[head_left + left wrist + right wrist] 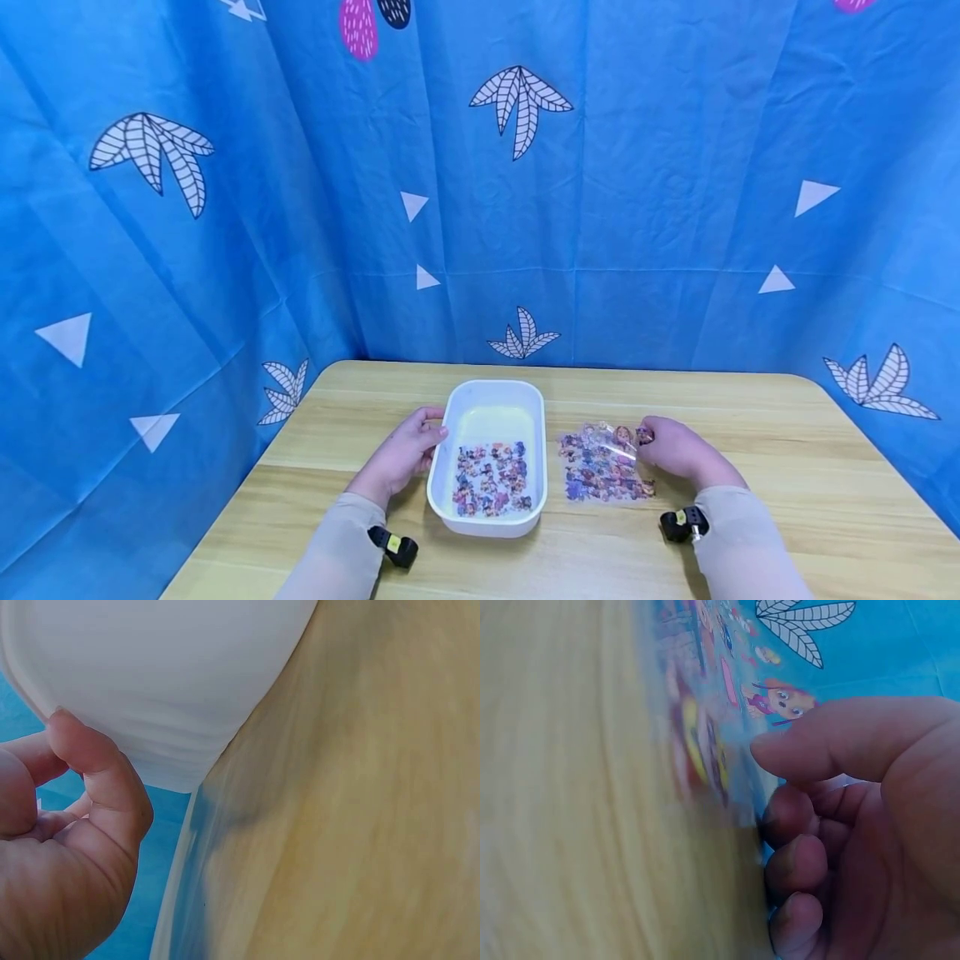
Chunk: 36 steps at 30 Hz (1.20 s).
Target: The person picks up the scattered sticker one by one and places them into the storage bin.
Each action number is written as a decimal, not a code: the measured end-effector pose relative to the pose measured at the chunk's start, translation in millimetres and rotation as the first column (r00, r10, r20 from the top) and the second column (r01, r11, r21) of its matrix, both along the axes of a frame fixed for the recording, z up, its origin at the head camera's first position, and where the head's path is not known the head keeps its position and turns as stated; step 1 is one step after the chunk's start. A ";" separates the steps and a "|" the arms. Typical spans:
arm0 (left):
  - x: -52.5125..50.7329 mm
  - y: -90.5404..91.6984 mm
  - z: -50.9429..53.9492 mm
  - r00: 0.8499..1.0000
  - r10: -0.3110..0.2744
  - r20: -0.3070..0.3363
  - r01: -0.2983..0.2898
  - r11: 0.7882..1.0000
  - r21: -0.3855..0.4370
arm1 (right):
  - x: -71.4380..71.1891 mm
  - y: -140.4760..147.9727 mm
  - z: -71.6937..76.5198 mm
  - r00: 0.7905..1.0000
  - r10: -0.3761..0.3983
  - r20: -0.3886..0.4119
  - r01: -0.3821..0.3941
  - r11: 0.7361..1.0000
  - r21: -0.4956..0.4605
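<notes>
A white plastic tub [485,527] stands on the table, with a sheet of small colourful cartoon stickers [491,479] lying flat inside. My left hand [405,450] grips the tub's left rim, and the left wrist view shows its thumb [94,754] against the outer wall. To the right of the tub is a clear, shiny sheet of cartoon character stickers [603,471]. My right hand [675,446] pinches that sheet at its upper right edge. In the right wrist view the sheet [705,742] is partly blurred, with thumb and forefinger at its edge.
The light wood table [810,483] extends past both hands, its rounded far corners meeting a blue patterned curtain [652,208] at the back and sides. Black wrist cameras sit on both forearms, the left one [393,546] close to the tub's near left corner.
</notes>
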<state>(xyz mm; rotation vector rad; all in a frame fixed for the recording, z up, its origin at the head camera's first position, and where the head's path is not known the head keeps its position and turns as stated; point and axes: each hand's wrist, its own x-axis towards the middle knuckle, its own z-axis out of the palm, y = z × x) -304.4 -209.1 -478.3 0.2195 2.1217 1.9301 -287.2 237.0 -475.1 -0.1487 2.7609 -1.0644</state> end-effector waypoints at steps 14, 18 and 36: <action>-0.2 -1.5 -1.3 1.000 0.012 0.004 -0.012 1.000 -0.003 | -3.0 2.5 0.3 0.999 0.008 -0.041 -0.009 0.999 -0.031; 0.3 -0.7 -0.1 1.000 0.016 0.004 -0.016 1.000 -0.001 | -2.1 -0.7 4.7 0.998 0.005 -0.058 -0.010 0.997 -0.081; -2.0 -0.5 2.7 0.999 0.010 0.032 -0.011 1.000 0.004 | 0.3 -9.6 42.7 0.984 -0.027 -0.176 -0.007 0.981 -0.194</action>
